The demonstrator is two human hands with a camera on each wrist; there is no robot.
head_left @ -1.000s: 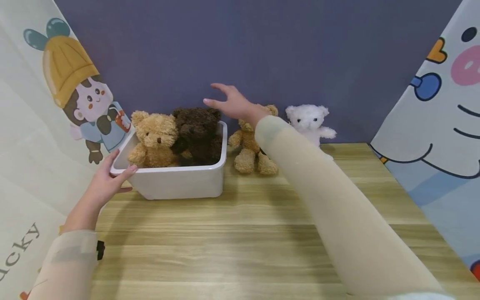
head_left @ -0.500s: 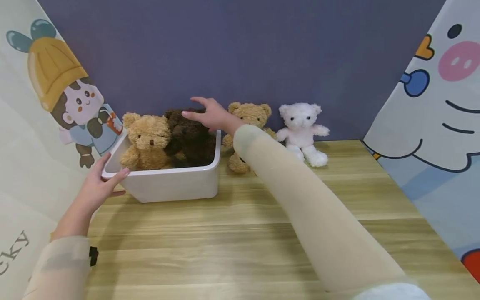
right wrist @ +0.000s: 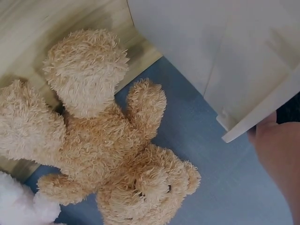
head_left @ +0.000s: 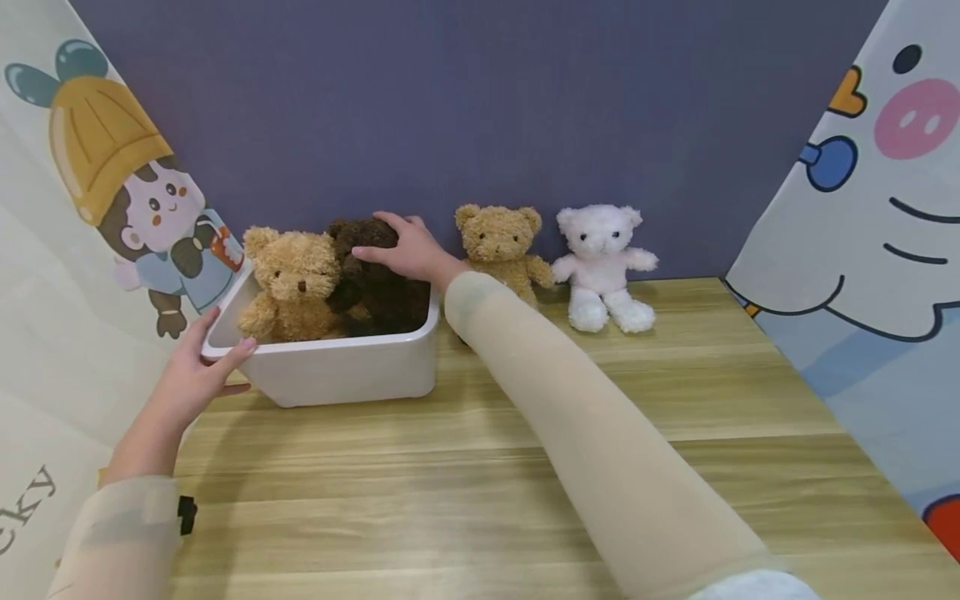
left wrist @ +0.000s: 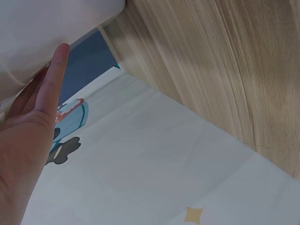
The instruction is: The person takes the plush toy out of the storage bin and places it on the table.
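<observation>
Head view shows a white plastic bin [head_left: 348, 371] on a wood-grain table [head_left: 450, 483], with 2 teddy bears inside: a curly light-tan bear [head_left: 296, 283] on the left and a dark brown bear [head_left: 358, 236] on the right, both heads above the rim. The left hand [head_left: 195, 371] rests against the bin's near left corner, thumb at the front and fingers along the outer side; in the left wrist view the visible fingers lie fairly straight against the wall rather than clenched. The right hand [head_left: 416, 250] reaches over the bin's right side to the dark brown bear's head, thumb and index finger spread apart, not clenched; I cannot tell how firmly it touches the fur.

Outside the bin, just to its right, sits a tan bear [head_left: 498, 237], its lower part hidden by the right sleeve [head_left: 570, 417]. Next to it a white bear [head_left: 600, 271] sits with both legs forward. Behind all 4 bears stands a dark blue-grey partition [head_left: 525, 100]. Right wrist view shows the tan bear inverted beside the bin's outer wall.
</observation>
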